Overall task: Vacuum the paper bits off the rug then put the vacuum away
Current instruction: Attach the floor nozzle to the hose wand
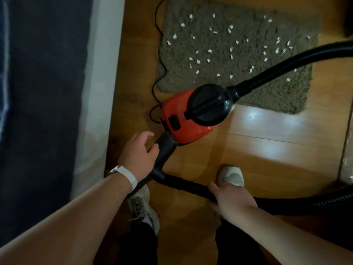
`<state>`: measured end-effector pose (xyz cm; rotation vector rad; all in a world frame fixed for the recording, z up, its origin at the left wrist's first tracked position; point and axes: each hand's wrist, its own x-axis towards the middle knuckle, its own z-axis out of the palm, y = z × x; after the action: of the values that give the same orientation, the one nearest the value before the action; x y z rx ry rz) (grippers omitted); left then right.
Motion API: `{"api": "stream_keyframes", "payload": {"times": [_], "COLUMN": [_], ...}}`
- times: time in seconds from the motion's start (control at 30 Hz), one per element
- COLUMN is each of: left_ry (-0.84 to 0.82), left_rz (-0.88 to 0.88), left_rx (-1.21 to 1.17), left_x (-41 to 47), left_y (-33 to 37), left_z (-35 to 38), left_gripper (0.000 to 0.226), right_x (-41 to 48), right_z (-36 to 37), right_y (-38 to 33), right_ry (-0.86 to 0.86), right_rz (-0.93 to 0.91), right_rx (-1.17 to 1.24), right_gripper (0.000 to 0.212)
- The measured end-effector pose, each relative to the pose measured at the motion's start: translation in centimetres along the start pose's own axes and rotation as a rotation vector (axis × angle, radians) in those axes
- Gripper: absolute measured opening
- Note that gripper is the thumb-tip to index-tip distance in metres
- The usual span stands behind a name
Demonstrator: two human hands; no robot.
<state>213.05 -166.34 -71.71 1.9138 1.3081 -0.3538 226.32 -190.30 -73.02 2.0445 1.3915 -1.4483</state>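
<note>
Head view: red vacuum [189, 119] on wood floor [267, 150] at near edge of grey rug [229, 54], paper bits [210, 51] scattered across rug. Left hand [139, 150] curled around black nozzle [165, 148]; right hand [231, 201] clamped on black hose [191, 185].
</note>
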Motion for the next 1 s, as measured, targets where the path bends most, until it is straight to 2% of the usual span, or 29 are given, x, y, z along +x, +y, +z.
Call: {"api": "stream_keyframes", "payload": {"times": [0.23, 0.4, 0.53, 0.63, 0.73, 0.8, 0.87, 1.0], "left_ry": [0.044, -0.006, -0.005, -0.005, -0.043, -0.06, -0.059, -0.063], "left_rz": [-0.041, -0.002, 0.053, 0.143, 0.179, 0.189, 0.213, 0.252], "left_rx": [0.14, 0.343, 0.315, 0.303, 0.298, 0.315, 0.345, 0.374], "left_x": [0.8, 2.3, 3.3, 3.4, 3.6, 4.0, 4.0, 3.4], "left_y": [-0.4, 2.0, 5.1, 8.4, 12.7, 15.7, 18.9, 25.5], "left_z": [-5.8, -8.4, -9.6, -10.3, -10.8, -11.2, -11.4, -10.4], "left_gripper": [0.039, 0.058, 0.062, 0.055, 0.056, 0.062, 0.067, 0.075], "right_x": [-1.7, -3.0, -5.2, -7.4, -9.6, -10.8, -11.9, -14.2], "right_z": [-6.0, -10.0, -13.4, -16.5, -19.7, -21.1, -22.0, -22.9], "right_y": [-2.4, -1.5, 0.5, 2.9, 5.4, 6.8, 7.5, 8.3], "right_ry": [0.185, 0.247, 0.159, -0.014, -0.163, -0.139, -0.032, 0.409], "right_rz": [0.044, 0.028, 0.015, -0.018, -0.055, -0.024, 0.028, 0.098], "right_rx": [0.165, 0.175, 0.35, 0.617, 0.76, 0.714, 0.564, 0.099], "right_gripper": [0.03, 0.015, 0.015, 0.011, 0.012, 0.011, 0.015, 0.019]}}
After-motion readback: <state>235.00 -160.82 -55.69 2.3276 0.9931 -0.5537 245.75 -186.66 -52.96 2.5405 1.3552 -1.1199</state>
